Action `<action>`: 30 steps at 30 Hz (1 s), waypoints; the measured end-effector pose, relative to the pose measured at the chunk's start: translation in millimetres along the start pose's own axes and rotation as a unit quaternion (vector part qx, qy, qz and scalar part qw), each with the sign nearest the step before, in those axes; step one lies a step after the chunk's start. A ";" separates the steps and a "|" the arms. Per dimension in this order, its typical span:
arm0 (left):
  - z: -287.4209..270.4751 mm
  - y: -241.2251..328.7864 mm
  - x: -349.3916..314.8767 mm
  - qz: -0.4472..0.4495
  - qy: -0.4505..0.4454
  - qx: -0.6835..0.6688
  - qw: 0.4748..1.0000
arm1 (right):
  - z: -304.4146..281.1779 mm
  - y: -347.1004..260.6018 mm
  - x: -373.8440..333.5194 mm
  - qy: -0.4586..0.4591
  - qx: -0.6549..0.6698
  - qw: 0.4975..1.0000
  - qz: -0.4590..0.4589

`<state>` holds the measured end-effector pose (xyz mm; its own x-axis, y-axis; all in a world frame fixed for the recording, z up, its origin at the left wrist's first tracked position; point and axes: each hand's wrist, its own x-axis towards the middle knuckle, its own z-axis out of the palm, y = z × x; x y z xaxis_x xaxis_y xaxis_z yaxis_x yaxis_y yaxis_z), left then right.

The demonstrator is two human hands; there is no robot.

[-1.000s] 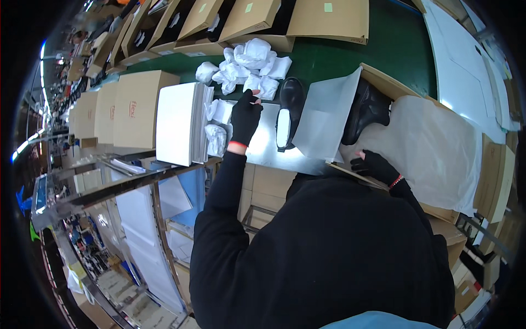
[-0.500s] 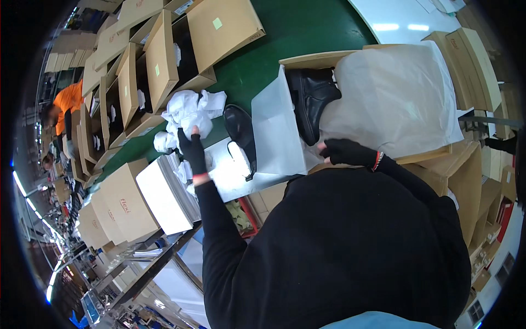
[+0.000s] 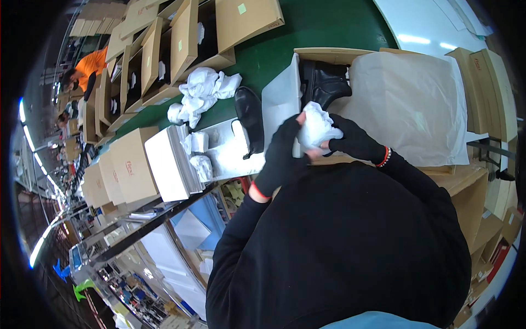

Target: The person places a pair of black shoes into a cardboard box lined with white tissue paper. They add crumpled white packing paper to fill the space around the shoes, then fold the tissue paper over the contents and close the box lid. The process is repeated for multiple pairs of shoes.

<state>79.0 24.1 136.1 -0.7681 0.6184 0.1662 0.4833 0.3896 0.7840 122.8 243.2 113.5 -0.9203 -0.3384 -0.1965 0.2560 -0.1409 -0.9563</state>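
Observation:
A crumpled wad of white tissue paper (image 3: 319,127) is held between my hands above the front edge of an open shoe box (image 3: 334,54). My left hand (image 3: 282,156), in a black fingerless glove, closes on its left side. Fingertips of my right hand (image 3: 357,142), gloved the same way, press its right side. Just beyond the wad, a black boot (image 3: 324,82) lies in the box, partly hidden by it. White wrapping paper (image 3: 408,104) lines the box and spreads over its right part. Another black boot (image 3: 250,118) lies outside, left of the box.
More crumpled tissue (image 3: 203,93) lies on the green table (image 3: 323,24) at the left. A stack of white sheets (image 3: 167,167) stands near the table's front edge. Open boxes (image 3: 183,41) line the far left, where a person in orange (image 3: 90,66) stands. Closed boxes (image 3: 490,82) stand at right.
My left hand has moved right, from the tissue pile to the box. A tissue wad is now between both hands, and my right hand has lifted its fingers to it. The view has shifted slightly.

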 end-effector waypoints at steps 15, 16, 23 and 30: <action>89.6 -52.7 -9.7 0.051 -0.107 0.403 0.907 | -111.4 74.6 124.3 -0.080 -0.684 0.708 -0.159; 89.4 -55.3 -10.7 0.043 -0.115 0.409 0.904 | -112.5 77.2 129.1 -0.081 -0.685 0.705 -0.164; 77.8 -32.9 -16.6 -0.026 -0.158 0.396 0.904 | -108.8 86.1 127.3 -0.056 -0.673 0.722 -0.150; 15.9 -60.6 -91.0 -0.385 0.246 -0.038 0.889 | -123.8 23.0 52.5 0.081 -0.538 0.814 -0.201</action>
<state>126.3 -45.0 64.0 -0.9583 -0.1929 -0.2107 -0.2813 0.5091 0.8134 43.8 337.4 54.4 -0.9153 -0.3261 0.2365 -0.4025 0.7171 -0.5689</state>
